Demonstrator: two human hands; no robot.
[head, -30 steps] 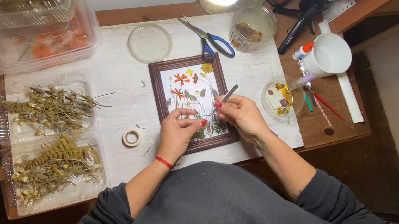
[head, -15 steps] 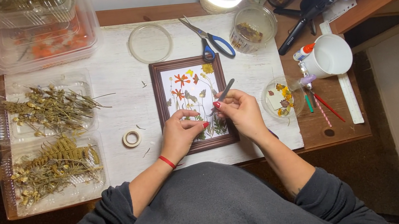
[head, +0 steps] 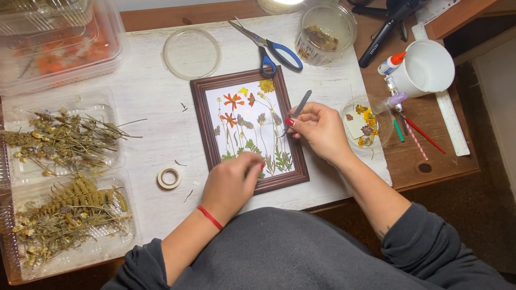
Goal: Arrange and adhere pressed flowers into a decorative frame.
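White boards cover the top of the table (head: 150, 106), and everything sits on it. Two big clear trays lie at the left side. One tray of dried twigs (head: 59, 137) is farther from the person, and one tray of dried ferns (head: 64, 215) is closer. Clear plastic boxes (head: 52, 43) with orange bits inside sit at the far left corner.

In the middle lies the brown picture frame (head: 249, 132). It lies flat, and pressed flowers in red, orange and yellow show inside it. The left hand (head: 231, 184) rests on the frame's near left corner. Its fingers (head: 254, 164) are curled and pressed together on the frame's bottom part, and I cannot tell if they pinch anything. A red band is on that wrist. The right hand (head: 318, 128) sits just beside the frame's right edge. Its fingers pinch grey tweezers (head: 298, 105), and the tip points over the frame's right edge.

A white mug (head: 427, 67) stands well to the right. A glass jar (head: 323, 33) stands past the frame's far right corner. A round clear lid (head: 191, 53) lies past the far left corner. Blue scissors (head: 271, 51) lie just past the top of the frame. A small dish of petals (head: 364, 125) sits just right of the right hand. A little roll of tape (head: 169, 177) lies just left of the frame, near the left hand.
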